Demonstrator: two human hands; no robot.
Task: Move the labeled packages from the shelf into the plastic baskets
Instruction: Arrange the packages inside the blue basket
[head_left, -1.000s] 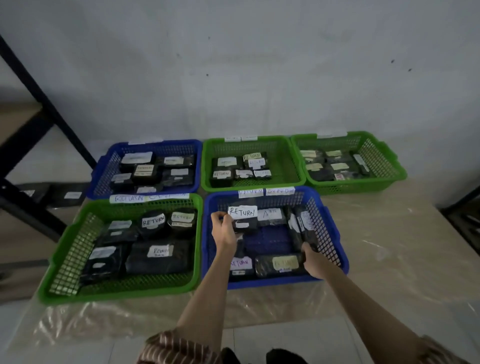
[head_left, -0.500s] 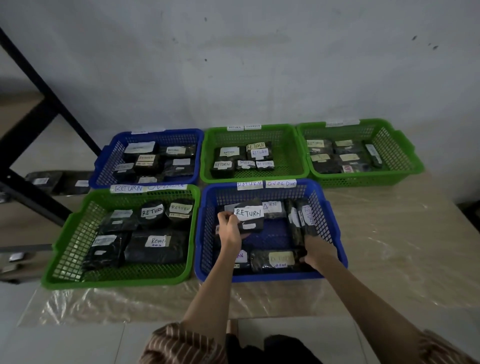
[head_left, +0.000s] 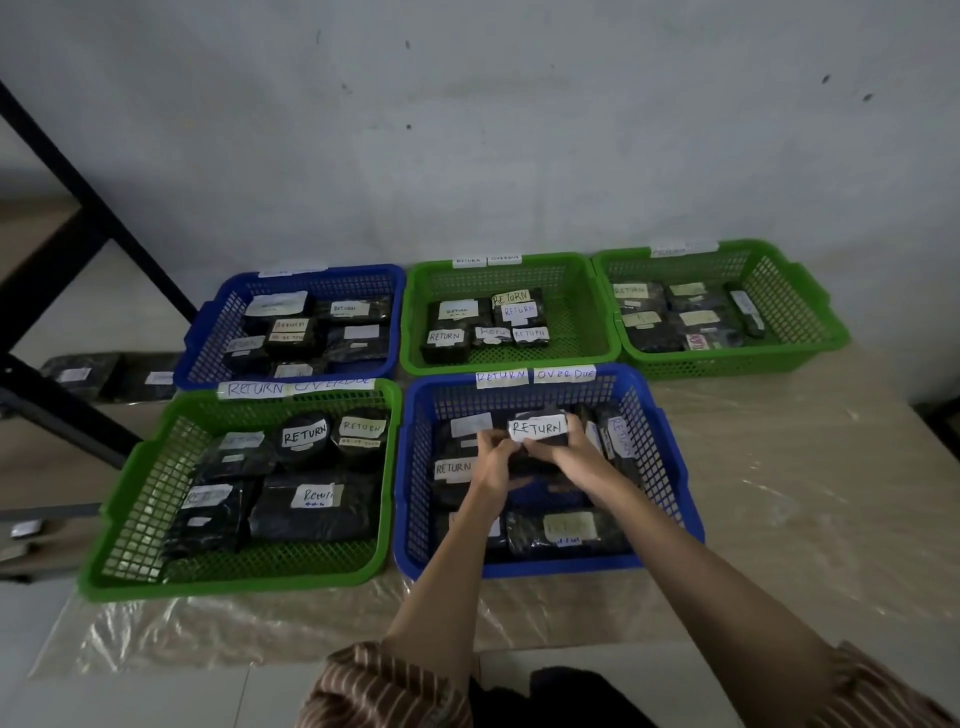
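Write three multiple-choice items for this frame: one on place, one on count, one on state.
1. Where is the package both hands hold?
A. over the front blue basket
B. on the shelf
C. in the back right basket

2. How many green baskets are there?
A. one
B. three
C. five

3. How is the left hand?
A. flat on the table
B. gripping the package
C. out of view

Key: A, the RETURN package is above the front blue basket; B, a front left green basket, a back middle one and a back right one; B, left hand and right hand both grip it.
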